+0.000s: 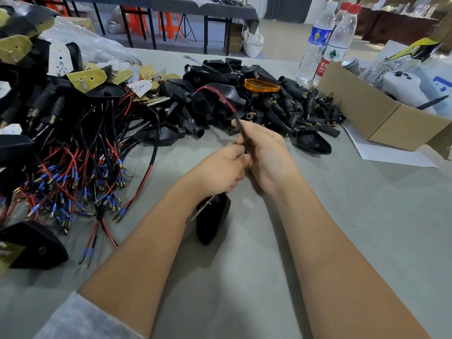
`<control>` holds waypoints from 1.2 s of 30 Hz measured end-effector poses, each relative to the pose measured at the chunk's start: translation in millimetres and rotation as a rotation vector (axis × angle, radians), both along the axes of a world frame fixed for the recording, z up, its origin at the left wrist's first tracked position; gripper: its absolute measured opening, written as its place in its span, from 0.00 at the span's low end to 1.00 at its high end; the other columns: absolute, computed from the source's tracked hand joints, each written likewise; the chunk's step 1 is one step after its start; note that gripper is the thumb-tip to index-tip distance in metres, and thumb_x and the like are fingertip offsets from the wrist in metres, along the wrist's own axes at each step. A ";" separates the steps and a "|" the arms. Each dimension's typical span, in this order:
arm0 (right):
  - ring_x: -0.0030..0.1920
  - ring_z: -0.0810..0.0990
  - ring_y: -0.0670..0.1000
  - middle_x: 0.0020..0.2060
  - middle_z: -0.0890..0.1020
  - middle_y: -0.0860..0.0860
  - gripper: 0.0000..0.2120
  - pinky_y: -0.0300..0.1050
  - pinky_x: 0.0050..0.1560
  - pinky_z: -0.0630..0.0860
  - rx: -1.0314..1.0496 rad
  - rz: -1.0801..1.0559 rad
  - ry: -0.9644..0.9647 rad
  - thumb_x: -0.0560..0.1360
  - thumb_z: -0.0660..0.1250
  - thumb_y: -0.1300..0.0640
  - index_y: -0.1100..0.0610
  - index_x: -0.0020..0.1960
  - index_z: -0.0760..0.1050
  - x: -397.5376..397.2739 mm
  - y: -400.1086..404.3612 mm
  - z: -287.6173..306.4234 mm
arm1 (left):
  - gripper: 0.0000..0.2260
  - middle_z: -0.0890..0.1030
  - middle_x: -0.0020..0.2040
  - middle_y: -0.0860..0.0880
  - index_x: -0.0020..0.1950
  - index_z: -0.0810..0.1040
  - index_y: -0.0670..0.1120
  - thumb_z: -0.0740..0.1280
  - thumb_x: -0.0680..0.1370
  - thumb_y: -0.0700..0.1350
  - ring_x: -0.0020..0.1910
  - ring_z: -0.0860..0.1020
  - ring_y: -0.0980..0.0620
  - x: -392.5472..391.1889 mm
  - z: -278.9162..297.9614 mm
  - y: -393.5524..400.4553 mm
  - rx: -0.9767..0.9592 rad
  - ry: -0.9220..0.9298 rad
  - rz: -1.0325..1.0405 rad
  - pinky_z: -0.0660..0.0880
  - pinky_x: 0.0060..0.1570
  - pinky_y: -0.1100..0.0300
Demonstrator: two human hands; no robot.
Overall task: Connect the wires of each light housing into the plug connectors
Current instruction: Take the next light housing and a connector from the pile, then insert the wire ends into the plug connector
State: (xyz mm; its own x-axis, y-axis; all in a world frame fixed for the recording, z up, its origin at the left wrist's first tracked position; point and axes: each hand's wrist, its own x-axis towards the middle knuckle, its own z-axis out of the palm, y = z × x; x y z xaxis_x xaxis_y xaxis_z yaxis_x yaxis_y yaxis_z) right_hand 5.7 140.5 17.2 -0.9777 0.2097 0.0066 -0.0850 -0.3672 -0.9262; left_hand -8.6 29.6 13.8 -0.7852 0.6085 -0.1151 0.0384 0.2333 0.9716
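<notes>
Both hands meet: left hand (226, 167) and right hand (265, 152) pinch red-black wires (226, 104); black light housing (212, 216) hangs beneath.

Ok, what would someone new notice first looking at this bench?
Probably both hands, left hand and right hand, meeting mid-table around a red and black wire. Then the tangle of blue-tipped wires at left, and the lone orange lens atop the black housing pile behind.

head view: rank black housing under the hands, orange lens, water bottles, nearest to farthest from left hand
From the left hand:
1. Black housing, directly below it on the table.
2. Orange lens, up on the black parts pile, beyond both hands.
3. Water bottles, far right at the table's back edge.
</notes>
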 end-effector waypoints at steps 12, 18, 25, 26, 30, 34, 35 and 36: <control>0.30 0.71 0.44 0.26 0.73 0.46 0.12 0.35 0.35 0.71 0.365 -0.173 0.018 0.81 0.61 0.62 0.56 0.46 0.82 -3.8 4.2 -8.5 | 0.13 0.82 0.43 0.48 0.47 0.79 0.47 0.56 0.84 0.46 0.44 0.82 0.53 -13.0 -2.8 -9.8 0.159 -0.051 0.330 0.81 0.45 0.61; 0.31 0.68 0.48 0.26 0.71 0.50 0.10 0.45 0.37 0.65 0.767 -0.019 -0.045 0.72 0.65 0.60 0.67 0.39 0.78 -0.6 -4.6 -7.3 | 0.09 0.83 0.51 0.51 0.52 0.78 0.53 0.58 0.84 0.49 0.54 0.81 0.54 -23.0 -7.8 -24.4 0.399 0.011 0.405 0.78 0.52 0.59; 0.29 0.68 0.48 0.25 0.71 0.50 0.10 0.47 0.35 0.66 0.940 0.097 -0.083 0.65 0.63 0.55 0.61 0.30 0.73 6.5 -13.8 -4.1 | 0.13 0.78 0.28 0.54 0.51 0.77 0.44 0.53 0.85 0.42 0.33 0.78 0.57 -27.5 -4.5 -28.6 0.661 -0.087 0.577 0.78 0.39 0.63; 0.29 0.67 0.47 0.25 0.70 0.49 0.10 0.47 0.35 0.65 0.919 0.057 -0.068 0.67 0.64 0.56 0.61 0.31 0.73 6.7 -14.1 -4.6 | 0.13 0.75 0.26 0.55 0.50 0.76 0.44 0.53 0.85 0.42 0.29 0.76 0.57 -27.7 -5.3 -28.9 0.658 -0.111 0.607 0.77 0.36 0.63; 0.39 0.75 0.48 0.38 0.77 0.48 0.07 0.47 0.36 0.71 1.099 -0.218 -0.067 0.74 0.61 0.57 0.56 0.40 0.77 3.2 -8.2 -10.3 | 0.12 0.65 0.25 0.54 0.50 0.75 0.44 0.53 0.85 0.41 0.22 0.62 0.59 -29.3 -7.6 -27.6 0.550 -0.142 0.646 0.63 0.24 0.66; 0.56 0.67 0.53 0.51 0.69 0.49 0.13 0.46 0.53 0.65 1.398 -0.353 -0.188 0.78 0.59 0.52 0.47 0.61 0.74 2.2 6.3 -17.6 | 0.09 0.62 0.27 0.53 0.50 0.71 0.48 0.55 0.83 0.51 0.22 0.58 0.58 -29.6 -3.6 -23.8 0.445 -0.199 0.655 0.56 0.21 0.66; 0.59 0.65 0.55 0.55 0.69 0.51 0.17 0.48 0.59 0.63 1.443 -0.339 -0.232 0.78 0.58 0.51 0.45 0.66 0.71 2.4 8.3 -18.8 | 0.11 0.63 0.27 0.53 0.51 0.72 0.49 0.54 0.83 0.52 0.21 0.58 0.58 -29.7 -3.5 -23.0 0.424 -0.194 0.652 0.56 0.20 0.66; 0.62 0.64 0.56 0.58 0.69 0.53 0.19 0.50 0.64 0.60 1.479 -0.321 -0.269 0.78 0.57 0.50 0.45 0.69 0.68 2.7 9.2 -19.7 | 0.11 0.63 0.26 0.53 0.50 0.72 0.49 0.53 0.83 0.52 0.21 0.58 0.58 -29.7 -4.1 -22.5 0.401 -0.178 0.642 0.56 0.20 0.66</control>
